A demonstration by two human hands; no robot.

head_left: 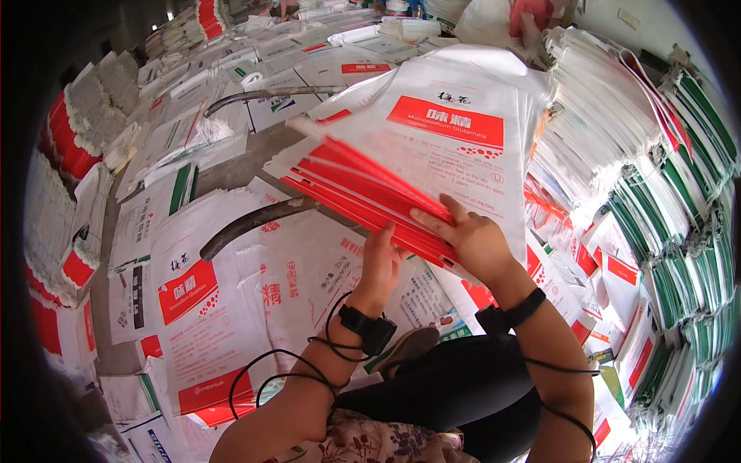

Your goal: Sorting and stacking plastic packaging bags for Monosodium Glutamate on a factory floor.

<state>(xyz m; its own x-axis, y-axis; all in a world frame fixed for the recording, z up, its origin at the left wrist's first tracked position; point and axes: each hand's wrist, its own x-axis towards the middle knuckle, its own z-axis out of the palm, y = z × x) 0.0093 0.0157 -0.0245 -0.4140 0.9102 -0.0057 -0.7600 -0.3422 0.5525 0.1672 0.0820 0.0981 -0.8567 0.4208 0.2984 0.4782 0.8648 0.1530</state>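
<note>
In front of me is a stack of white woven sacks with red printed panels. Their red near edges fan apart in layers, and the left end of the top layers is smeared by motion. My right hand is closed on the near right edge, its fingers over the red layers. My left hand grips the same edge lower down, thumb up, the other fingers partly hidden under the sacks. Black bands with cables circle both wrists. Flat sacks with red panels lie below to the left.
Bundled sacks with green stripes and a tall white sack pile stand at the right. Red-and-white bundles line the left. Two curved dark straps lie across the floor sacks. A person in red shows partly at the back.
</note>
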